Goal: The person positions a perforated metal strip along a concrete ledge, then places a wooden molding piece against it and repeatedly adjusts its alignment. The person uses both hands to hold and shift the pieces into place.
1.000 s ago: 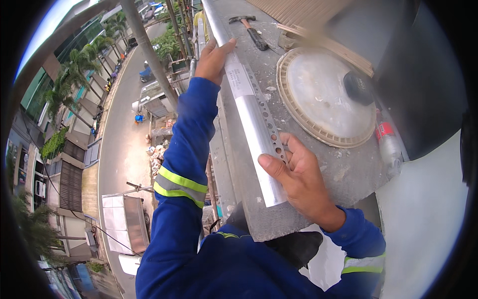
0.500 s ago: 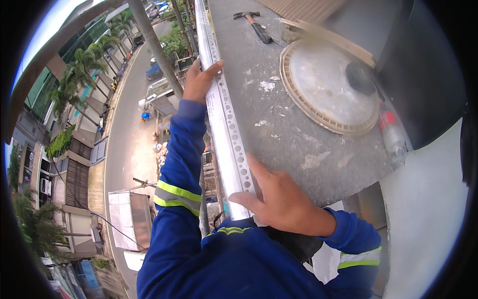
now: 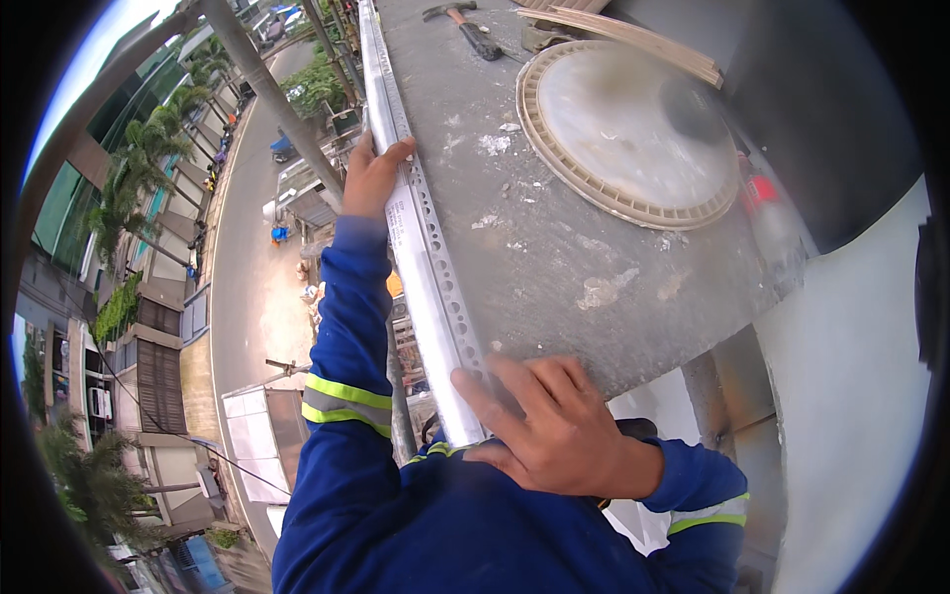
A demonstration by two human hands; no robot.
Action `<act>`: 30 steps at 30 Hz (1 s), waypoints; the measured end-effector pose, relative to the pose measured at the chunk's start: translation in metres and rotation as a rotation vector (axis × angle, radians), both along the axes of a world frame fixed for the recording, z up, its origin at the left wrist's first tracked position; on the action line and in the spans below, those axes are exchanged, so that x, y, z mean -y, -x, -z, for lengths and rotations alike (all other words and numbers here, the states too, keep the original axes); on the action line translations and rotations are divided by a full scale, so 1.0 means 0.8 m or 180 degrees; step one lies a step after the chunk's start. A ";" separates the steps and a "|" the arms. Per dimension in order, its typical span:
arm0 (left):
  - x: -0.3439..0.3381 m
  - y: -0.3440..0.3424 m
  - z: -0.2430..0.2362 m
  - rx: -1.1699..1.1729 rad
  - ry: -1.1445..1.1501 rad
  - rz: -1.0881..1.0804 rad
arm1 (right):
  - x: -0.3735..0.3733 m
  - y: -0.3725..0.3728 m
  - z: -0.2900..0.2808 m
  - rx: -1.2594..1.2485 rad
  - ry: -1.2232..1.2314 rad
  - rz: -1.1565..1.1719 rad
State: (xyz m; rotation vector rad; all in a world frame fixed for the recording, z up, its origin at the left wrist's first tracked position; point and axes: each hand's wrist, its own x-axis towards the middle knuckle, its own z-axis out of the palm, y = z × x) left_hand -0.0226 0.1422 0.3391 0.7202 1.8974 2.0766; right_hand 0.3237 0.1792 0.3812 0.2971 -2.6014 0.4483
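A long silver metal trim (image 3: pixel 421 287) with a perforated flange and printed label runs along the left edge of the concrete ledge (image 3: pixel 584 287). My left hand (image 3: pixel 376 178) is closed on it at upper middle, thumb over the perforations. My right hand (image 3: pixel 534 421) touches its near end, fingers apart, index finger lying along the top and thumb low beside the end. A hammer (image 3: pixel 467 30) with a dark grip lies at the far part of the ledge.
A round pale lid (image 3: pixel 618 139), wooden strips (image 3: pixel 633 35) and a plastic bottle (image 3: pixel 772 218) occupy the ledge's right side, beside a dark curved surface (image 3: pixel 821 119). A scaffold pole (image 3: pixel 267 89) stands left, above a street (image 3: pixel 242 327) far below, with a truck and palms.
The trim has shifted left onto the ledge's edge and is turned with its perforated flange up. My right hand has moved down and toward me and loosened its fingers; my left hand has moved left.
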 end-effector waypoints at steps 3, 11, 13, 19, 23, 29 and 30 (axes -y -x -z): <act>0.001 -0.005 -0.002 0.0002 0.0219 0.0007 | 0.003 0.001 0.013 -0.0264 -0.0227 0.0108; 0.001 -0.012 -0.007 -0.0057 0.0088 0.0014 | 0.002 0.003 0.024 -0.0581 -0.0296 0.0109; 0.001 -0.014 -0.007 -0.0132 0.0014 0.0037 | 0.002 0.004 0.023 -0.0583 -0.0297 0.0084; 0.003 -0.013 -0.012 -0.0188 0.0235 0.0020 | 0.001 -0.001 0.022 -0.0470 -0.0283 0.0022; 0.005 -0.011 -0.013 -0.0226 0.0304 0.0112 | 0.001 -0.002 0.026 -0.0623 -0.0396 0.0017; 0.002 -0.008 -0.010 0.0040 0.0318 0.0279 | 0.000 -0.005 0.029 -0.0634 -0.0293 -0.0004; 0.001 -0.009 -0.009 -0.0026 0.0305 0.0286 | 0.000 -0.005 0.030 -0.0652 -0.0295 0.0004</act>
